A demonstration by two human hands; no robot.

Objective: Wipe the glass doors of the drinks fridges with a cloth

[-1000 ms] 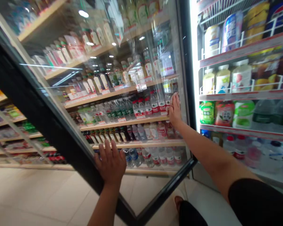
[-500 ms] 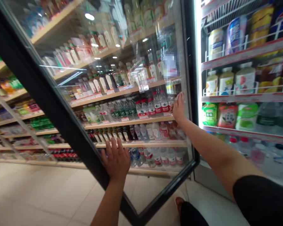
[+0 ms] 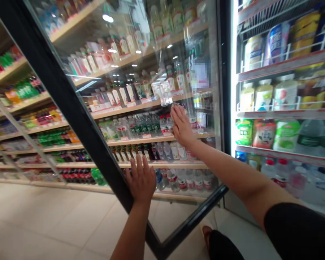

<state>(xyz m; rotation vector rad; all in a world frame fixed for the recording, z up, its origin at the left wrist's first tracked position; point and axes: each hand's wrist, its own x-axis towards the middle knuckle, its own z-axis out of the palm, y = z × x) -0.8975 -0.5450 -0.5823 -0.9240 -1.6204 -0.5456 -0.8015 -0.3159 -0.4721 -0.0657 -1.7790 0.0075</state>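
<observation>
A glass cooler door (image 3: 162, 47) with a black frame (image 3: 70, 101) stands swung out in front of me. My left hand (image 3: 142, 180) lies flat on the glass by the frame's edge, fingers spread and pointing up. My right hand (image 3: 181, 126) is pressed flat on the glass higher up, fingers together and stretched out. Neither hand holds anything. Behind the glass I see shop shelves (image 3: 141, 141) with rows of bottles.
The open cooler (image 3: 284, 108) on the right holds lit shelves of drinks and water bottles. Wooden shop shelves (image 3: 24, 104) with goods run along the left. The floor (image 3: 43, 224) is pale tile. My foot (image 3: 207, 231) shows at the bottom.
My right hand has slid left across the glass, away from the hinge side. My left hand has shifted slightly right. The view has panned left, showing more of the shop shelves.
</observation>
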